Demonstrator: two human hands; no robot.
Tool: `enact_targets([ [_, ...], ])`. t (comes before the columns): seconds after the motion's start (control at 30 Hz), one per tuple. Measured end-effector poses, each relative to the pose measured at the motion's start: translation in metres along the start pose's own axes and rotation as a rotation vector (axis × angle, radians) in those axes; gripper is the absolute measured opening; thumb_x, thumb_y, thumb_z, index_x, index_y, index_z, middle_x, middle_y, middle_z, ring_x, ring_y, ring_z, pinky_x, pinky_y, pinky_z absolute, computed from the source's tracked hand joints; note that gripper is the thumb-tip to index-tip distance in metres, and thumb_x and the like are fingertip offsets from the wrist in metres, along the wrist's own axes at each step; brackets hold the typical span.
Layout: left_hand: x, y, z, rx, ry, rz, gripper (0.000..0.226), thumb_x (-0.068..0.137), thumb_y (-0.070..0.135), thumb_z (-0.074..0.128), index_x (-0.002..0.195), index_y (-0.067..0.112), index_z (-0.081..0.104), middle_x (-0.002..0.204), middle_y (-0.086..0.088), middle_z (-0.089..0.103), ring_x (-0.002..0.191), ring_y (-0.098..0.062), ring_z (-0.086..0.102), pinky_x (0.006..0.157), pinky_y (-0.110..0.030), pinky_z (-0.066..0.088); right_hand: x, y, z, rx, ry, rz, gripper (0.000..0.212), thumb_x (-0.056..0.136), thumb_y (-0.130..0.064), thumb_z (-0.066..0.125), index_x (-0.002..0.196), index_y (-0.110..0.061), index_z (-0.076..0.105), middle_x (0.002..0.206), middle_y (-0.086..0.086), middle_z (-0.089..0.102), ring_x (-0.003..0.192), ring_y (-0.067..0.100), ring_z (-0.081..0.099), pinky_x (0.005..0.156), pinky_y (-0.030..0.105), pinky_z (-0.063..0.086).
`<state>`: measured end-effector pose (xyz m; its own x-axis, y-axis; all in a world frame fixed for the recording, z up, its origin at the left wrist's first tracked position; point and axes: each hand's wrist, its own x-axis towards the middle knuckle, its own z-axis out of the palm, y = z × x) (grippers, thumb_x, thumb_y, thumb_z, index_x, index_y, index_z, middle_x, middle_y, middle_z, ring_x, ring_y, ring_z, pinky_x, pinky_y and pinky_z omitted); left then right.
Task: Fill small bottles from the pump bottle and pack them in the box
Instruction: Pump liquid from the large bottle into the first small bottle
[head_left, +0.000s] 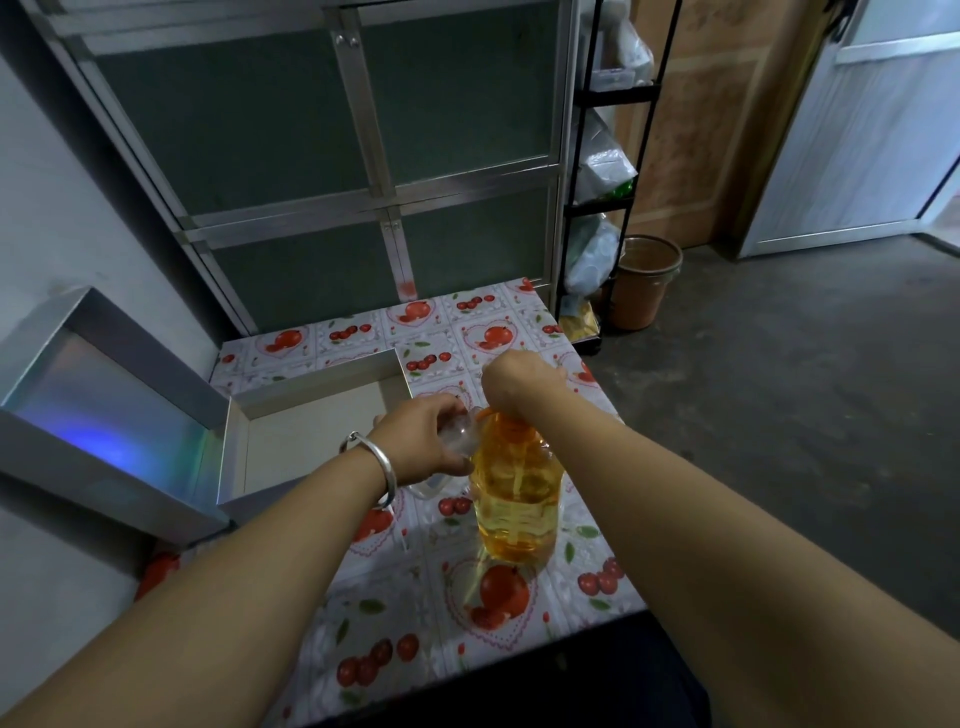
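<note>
The pump bottle (517, 499), a clear rounded plastic body holding amber-yellow liquid, stands upright near the middle of the table (587, 577), its orange pump head at the top. The right hand (522, 376) rests on top of that pump head, fingers curled down over it. The left hand (426, 439), a silver bangle on its wrist, pinches a small clear bottle (460, 439) against the pump's left side; which way it tilts is unclear. At the table's left edge lies an open shiny box (311, 436), empty. A glossy fruit-printed cloth covers the table.
</note>
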<state>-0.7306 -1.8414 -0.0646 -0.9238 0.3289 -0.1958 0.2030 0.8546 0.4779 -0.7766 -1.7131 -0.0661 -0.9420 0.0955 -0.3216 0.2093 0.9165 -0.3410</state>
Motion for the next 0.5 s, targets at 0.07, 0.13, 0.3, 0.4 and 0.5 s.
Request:
enact_targets([
  [0.07,-0.0005,-0.0011,0.0012,-0.001,-0.001,-0.003,0.046,0.065,0.029,0.079,0.104,0.021,0.057,0.095,0.005,0.058,0.093,-0.019,0.056,0.091,-0.042,0.048,-0.0023,0.0009,-0.0013,0.033,-0.029,-0.014,0.033,0.093,-0.013,0.039,0.123,-0.01,0.053,0.11,0.011,0.053,0.102,0.029,0.052,0.106,0.051,0.034],
  [0.13,-0.0015,-0.0011,0.0009,-0.006,0.007,-0.004,0.047,0.065,0.029,0.079,0.105,0.02,0.057,0.095,0.004,0.058,0.094,-0.019,0.056,0.092,-0.043,0.047,-0.004,0.0028,-0.0067,0.149,-0.076,-0.05,0.037,0.095,-0.016,0.036,0.126,-0.004,0.052,0.119,0.015,0.057,0.09,0.027,0.059,0.084,0.037,0.049],
  [0.3,0.0002,0.0001,0.0005,-0.018,0.006,0.0,0.044,0.066,0.029,0.079,0.102,0.021,0.056,0.092,0.005,0.056,0.092,-0.019,0.056,0.09,-0.041,0.049,-0.0006,-0.0003,-0.0033,0.092,-0.038,-0.007,0.034,0.093,-0.011,0.04,0.124,-0.007,0.052,0.114,0.014,0.054,0.103,0.03,0.052,0.106,0.051,0.035],
  [0.4,-0.0005,0.0003,0.0016,-0.004,0.002,0.004,0.045,0.066,0.029,0.079,0.104,0.021,0.056,0.094,0.006,0.056,0.093,-0.018,0.056,0.089,-0.039,0.049,-0.0013,0.0003,-0.0009,0.007,0.007,0.001,0.021,0.091,-0.01,0.041,0.107,-0.011,0.054,0.102,0.008,0.051,0.1,0.026,0.048,0.11,0.052,0.021],
  [0.5,-0.0017,-0.0008,0.0012,-0.002,-0.008,0.0,0.046,0.065,0.028,0.08,0.104,0.021,0.057,0.097,0.003,0.059,0.093,-0.019,0.057,0.09,-0.042,0.049,-0.0052,0.0018,-0.0022,0.021,-0.016,-0.025,0.031,0.091,-0.01,0.04,0.119,-0.009,0.054,0.111,0.011,0.055,0.101,0.029,0.05,0.109,0.053,0.029],
])
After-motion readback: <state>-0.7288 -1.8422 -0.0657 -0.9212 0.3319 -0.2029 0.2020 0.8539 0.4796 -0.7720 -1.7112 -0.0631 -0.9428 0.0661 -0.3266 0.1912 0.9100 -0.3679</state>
